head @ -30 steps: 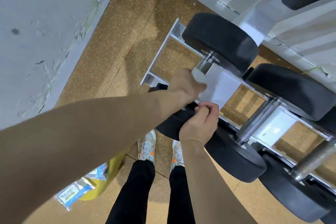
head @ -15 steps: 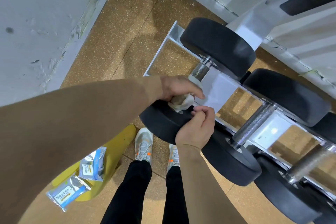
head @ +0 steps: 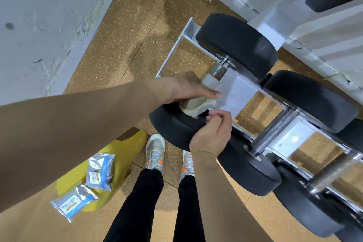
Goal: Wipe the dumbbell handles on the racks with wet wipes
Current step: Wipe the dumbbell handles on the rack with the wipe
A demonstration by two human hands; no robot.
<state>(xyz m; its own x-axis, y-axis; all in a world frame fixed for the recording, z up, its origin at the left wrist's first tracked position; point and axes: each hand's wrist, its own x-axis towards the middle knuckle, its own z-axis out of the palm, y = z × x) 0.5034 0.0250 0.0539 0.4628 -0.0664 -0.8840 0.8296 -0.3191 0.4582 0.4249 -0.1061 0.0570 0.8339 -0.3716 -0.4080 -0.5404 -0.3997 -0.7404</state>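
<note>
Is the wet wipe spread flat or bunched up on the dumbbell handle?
Bunched: the wet wipe is crumpled round the dumbbell handle under the left hand, with loose folds hanging below it.

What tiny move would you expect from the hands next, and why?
Probably the left hand slides the wipe up the handle toward the far weight: the wipe covers only the near end, and the knurled stretch above looks bare.
</note>
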